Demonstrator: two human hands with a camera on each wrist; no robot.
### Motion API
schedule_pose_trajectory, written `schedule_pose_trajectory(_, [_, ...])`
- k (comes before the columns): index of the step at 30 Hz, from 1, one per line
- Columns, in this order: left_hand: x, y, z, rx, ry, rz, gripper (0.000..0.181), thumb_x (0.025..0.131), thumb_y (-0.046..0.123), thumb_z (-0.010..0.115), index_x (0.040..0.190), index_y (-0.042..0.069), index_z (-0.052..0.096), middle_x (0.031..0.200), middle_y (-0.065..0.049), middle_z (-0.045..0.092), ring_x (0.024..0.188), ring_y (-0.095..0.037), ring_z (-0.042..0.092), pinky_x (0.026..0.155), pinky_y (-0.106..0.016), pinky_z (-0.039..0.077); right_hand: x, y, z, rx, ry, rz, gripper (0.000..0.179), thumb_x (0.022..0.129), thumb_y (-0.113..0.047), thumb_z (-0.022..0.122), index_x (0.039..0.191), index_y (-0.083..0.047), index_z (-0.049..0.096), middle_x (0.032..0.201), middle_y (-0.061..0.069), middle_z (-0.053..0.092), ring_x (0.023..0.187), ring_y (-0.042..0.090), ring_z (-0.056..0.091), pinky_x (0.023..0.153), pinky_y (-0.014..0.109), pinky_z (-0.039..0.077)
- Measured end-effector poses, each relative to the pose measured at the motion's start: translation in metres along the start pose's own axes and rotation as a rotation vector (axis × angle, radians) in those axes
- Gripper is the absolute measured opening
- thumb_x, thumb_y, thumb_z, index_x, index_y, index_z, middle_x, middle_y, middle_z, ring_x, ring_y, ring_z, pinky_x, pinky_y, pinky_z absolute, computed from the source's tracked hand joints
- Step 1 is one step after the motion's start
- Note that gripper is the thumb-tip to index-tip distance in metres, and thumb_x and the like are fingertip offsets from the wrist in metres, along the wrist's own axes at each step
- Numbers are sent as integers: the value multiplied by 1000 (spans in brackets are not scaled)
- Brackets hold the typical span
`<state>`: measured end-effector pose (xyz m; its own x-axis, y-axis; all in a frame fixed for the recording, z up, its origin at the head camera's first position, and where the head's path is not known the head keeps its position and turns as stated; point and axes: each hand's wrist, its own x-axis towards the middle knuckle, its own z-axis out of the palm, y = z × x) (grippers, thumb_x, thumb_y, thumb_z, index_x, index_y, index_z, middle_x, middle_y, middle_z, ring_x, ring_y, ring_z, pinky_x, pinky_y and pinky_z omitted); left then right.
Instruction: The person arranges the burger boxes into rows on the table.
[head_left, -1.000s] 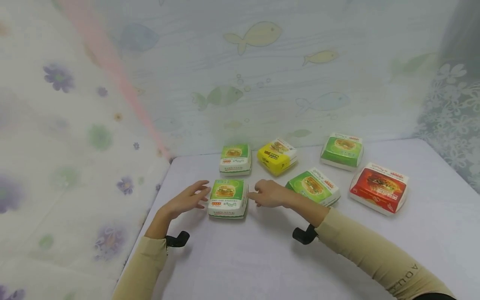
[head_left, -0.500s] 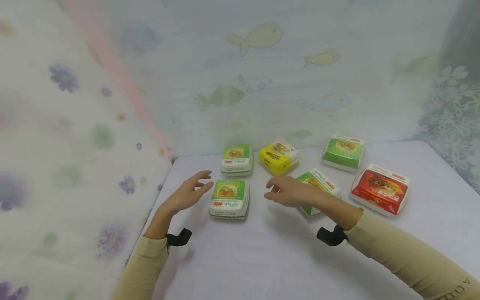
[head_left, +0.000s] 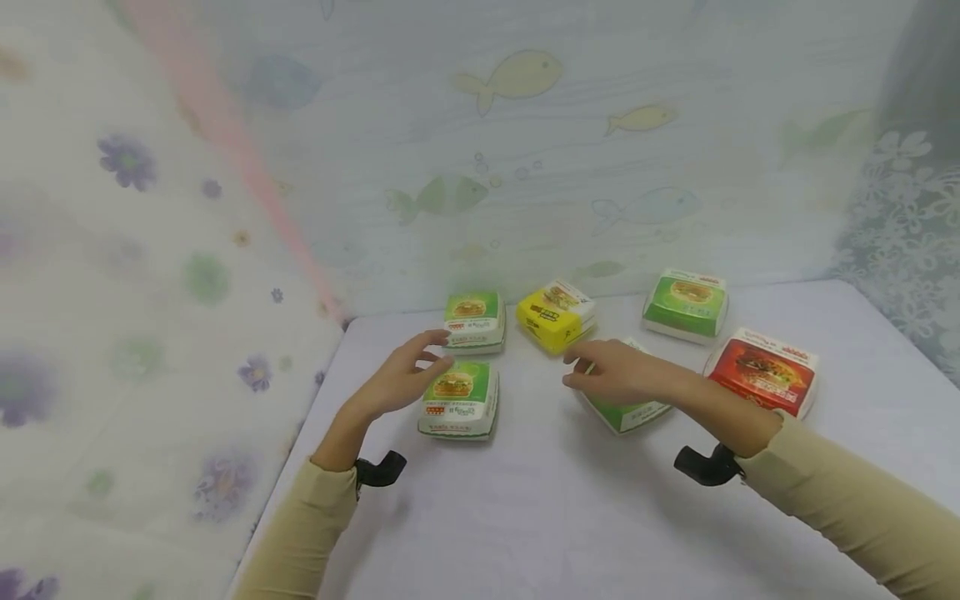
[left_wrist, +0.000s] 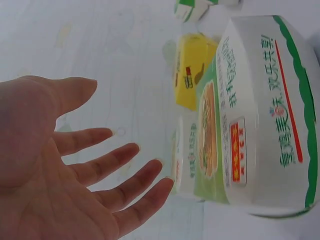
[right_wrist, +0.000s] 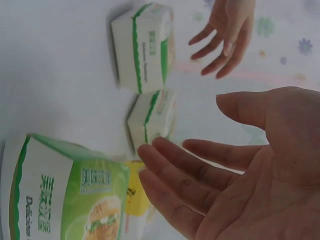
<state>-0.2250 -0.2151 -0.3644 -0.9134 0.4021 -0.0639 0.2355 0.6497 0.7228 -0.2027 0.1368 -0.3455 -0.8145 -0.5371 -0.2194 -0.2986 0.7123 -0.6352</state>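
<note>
As left hand (head_left: 405, 375) and right hand (head_left: 618, 372) were held spread, green boxes (head_left: 459, 410) were judged light and crushable, best gripped by opposite sides.

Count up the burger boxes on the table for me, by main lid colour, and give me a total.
Green boxes: 4
Yellow box: 1
Red box: 1
Total: 6
</note>
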Motion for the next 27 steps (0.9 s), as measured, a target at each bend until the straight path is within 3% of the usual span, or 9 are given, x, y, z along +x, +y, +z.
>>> schedule_pose_trajectory(9, [20,18,16,18,-22,16,63,107,30,56,160,9,30,159,-17,39,139,-37,45,110,-54,44,-11,13,-10,-30,44,10,42,104,-30,58,137,-3,57,128,15,66,116,31,61,98,52,53])
schedule_pose_trajectory(18, [32,28,28,28,-40,2,67,106,37,55,161,10,28,160,-14,38,141,-38,45,109,-54,45,-14,23,-19,-32,48,48,45,105,-32,57,139,-3,56,130,18,64,112,29,64,94,48,55])
schedule_pose_trajectory(27, [43,35,38,25,-14,-21,68,105,40,57,161,12,29,160,-13,38,139,-35,47,107,-53,47,-18,35,-32,-34,67,45,47,105,-31,57,139,-1,55,129,19,64,109,28,64,91,47,56])
